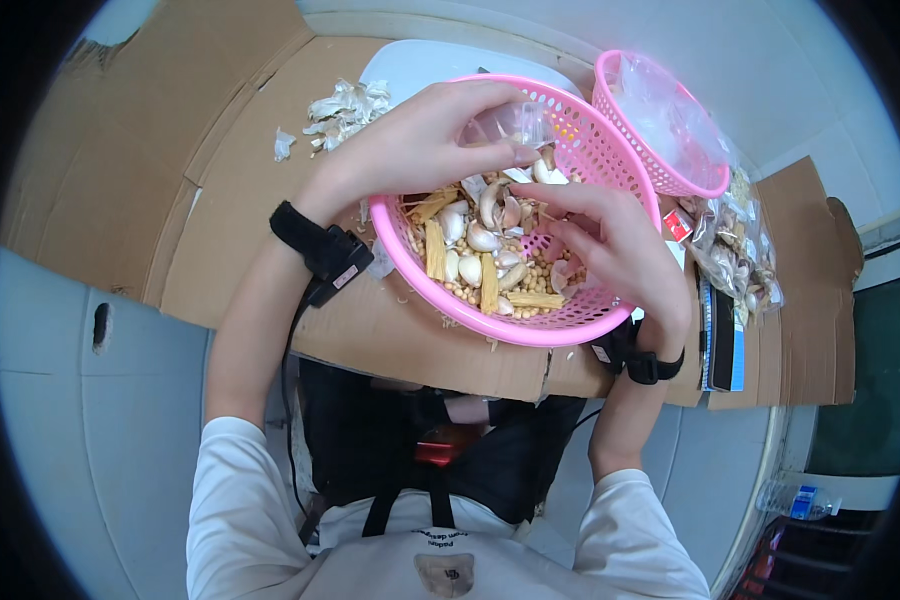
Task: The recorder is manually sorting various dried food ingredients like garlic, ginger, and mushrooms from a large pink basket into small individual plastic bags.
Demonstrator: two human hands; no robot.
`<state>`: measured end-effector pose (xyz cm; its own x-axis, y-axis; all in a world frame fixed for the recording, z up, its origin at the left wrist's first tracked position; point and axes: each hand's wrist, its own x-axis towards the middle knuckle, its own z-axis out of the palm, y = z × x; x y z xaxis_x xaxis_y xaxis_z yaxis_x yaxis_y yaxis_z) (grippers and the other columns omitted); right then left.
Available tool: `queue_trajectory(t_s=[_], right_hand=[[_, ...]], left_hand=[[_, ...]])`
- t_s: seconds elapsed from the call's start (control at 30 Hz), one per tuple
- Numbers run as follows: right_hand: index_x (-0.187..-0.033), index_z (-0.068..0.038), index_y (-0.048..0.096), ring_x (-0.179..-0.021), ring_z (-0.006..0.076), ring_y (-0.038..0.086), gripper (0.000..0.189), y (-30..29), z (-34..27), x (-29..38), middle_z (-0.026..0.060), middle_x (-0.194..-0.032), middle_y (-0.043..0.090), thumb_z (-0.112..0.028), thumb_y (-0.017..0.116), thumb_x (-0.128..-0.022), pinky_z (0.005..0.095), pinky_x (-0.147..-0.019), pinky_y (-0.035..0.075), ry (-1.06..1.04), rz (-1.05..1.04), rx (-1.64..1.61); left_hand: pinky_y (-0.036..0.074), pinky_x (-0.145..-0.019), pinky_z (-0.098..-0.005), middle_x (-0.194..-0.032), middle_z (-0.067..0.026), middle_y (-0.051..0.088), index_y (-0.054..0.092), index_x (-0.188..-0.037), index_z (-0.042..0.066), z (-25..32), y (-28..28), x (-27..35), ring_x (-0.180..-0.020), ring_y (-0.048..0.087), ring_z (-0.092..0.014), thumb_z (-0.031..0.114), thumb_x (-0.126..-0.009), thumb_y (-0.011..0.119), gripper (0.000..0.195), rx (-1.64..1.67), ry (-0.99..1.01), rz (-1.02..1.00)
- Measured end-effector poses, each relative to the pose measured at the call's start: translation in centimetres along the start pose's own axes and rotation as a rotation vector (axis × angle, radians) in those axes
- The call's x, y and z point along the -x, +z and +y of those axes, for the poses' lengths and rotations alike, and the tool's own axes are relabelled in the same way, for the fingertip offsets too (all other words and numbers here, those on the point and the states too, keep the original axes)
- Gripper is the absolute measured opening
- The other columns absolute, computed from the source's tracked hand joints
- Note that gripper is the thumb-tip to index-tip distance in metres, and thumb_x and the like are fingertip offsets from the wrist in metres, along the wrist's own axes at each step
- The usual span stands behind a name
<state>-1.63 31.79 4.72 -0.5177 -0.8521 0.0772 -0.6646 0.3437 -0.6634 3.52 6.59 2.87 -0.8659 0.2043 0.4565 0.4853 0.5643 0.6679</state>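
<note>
A large pink perforated plastic basket [487,324] stands on the cardboard. Inside it lie garlic cloves [483,238], soybeans [544,279] and several yellow dried sticks [489,283] that look like bean curd sticks. My left hand [450,135] reaches over the far left rim, its thumb and fingers around a clear plastic cup [523,124] tilted above the contents. From the right, my right hand [611,244] dips into the basket, index finger at a curved garlic clove [490,204]. Its other fingers bend down among the beans, and whether they pinch anything is hidden.
Garlic skins [345,112] are heaped at the far left, beside a white board [412,64]. A smaller pink basket [664,169] with plastic bags stands behind right. Bagged garlic [742,255] and a black-and-blue box [722,337] lie at right. The cardboard's front edge [420,379] is near my lap.
</note>
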Motion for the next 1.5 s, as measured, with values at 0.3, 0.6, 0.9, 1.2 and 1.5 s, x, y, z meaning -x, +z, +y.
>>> queue_trajectory(t_s=[0.3, 0.6, 0.9, 1.2, 1.5], right_hand=[[-0.112, 0.004, 0.066, -0.070, 0.0178, 0.073, 0.015, -0.1, -0.7, 0.1, 0.0137, -0.083, 0.072, 0.000, 0.058, -0.100, 0.0318, -0.063, 0.058, 0.123, -0.003, -0.120], [-0.107, 0.004, 0.064, -0.065, 0.0146, 0.070, 0.013, -0.2, -0.3, 0.1, 0.0103, -0.081, 0.072, -0.007, 0.063, -0.101, 0.0291, -0.060, 0.056, 0.129, -0.004, -0.196], [-0.100, 0.004, 0.058, -0.064, 0.0160, 0.071, 0.011, -0.2, -0.1, 0.2, 0.0112, -0.077, 0.070, -0.004, 0.066, -0.098, 0.0301, -0.055, 0.054, 0.117, 0.036, -0.182], [-0.100, 0.002, 0.057, -0.068, 0.0127, 0.068, 0.010, -0.1, 0.2, 0.1, 0.0064, -0.082, 0.067, -0.002, 0.067, -0.097, 0.0273, -0.060, 0.055, 0.110, 0.048, -0.216], [-0.099, 0.001, 0.068, -0.062, 0.0151, 0.066, 0.012, -0.4, 0.0, 0.1, 0.0095, -0.073, 0.067, -0.010, 0.071, -0.094, 0.0316, -0.058, 0.049, 0.033, 0.038, 0.000]], left_hand=[[0.052, -0.098, -0.0359, -0.125, -0.0159, 0.066, 0.056, -0.144, 0.000, 0.6, -0.4, 0.1, -0.112, 0.064, -0.023, 0.032, -0.098, 0.073, 0.058, -0.028, -0.055, -0.050], [0.052, -0.099, -0.0363, -0.127, -0.0161, 0.066, 0.056, -0.144, 0.000, 0.9, -0.8, -0.2, -0.114, 0.064, -0.023, 0.031, -0.098, 0.073, 0.058, -0.012, -0.068, -0.069], [0.051, -0.097, -0.0356, -0.125, -0.0156, 0.066, 0.056, -0.143, 0.000, 1.0, -0.7, -0.3, -0.111, 0.063, -0.021, 0.032, -0.098, 0.073, 0.058, 0.005, -0.065, -0.075], [0.052, -0.095, -0.0350, -0.123, -0.0146, 0.067, 0.057, -0.143, 0.000, 0.2, -0.1, -0.1, -0.108, 0.063, -0.021, 0.033, -0.098, 0.073, 0.058, 0.011, -0.021, -0.021], [0.051, -0.097, -0.0352, -0.125, -0.0161, 0.067, 0.057, -0.142, -0.001, -0.1, 0.0, -0.1, -0.112, 0.063, -0.022, 0.033, -0.098, 0.073, 0.058, 0.013, -0.018, -0.016]])
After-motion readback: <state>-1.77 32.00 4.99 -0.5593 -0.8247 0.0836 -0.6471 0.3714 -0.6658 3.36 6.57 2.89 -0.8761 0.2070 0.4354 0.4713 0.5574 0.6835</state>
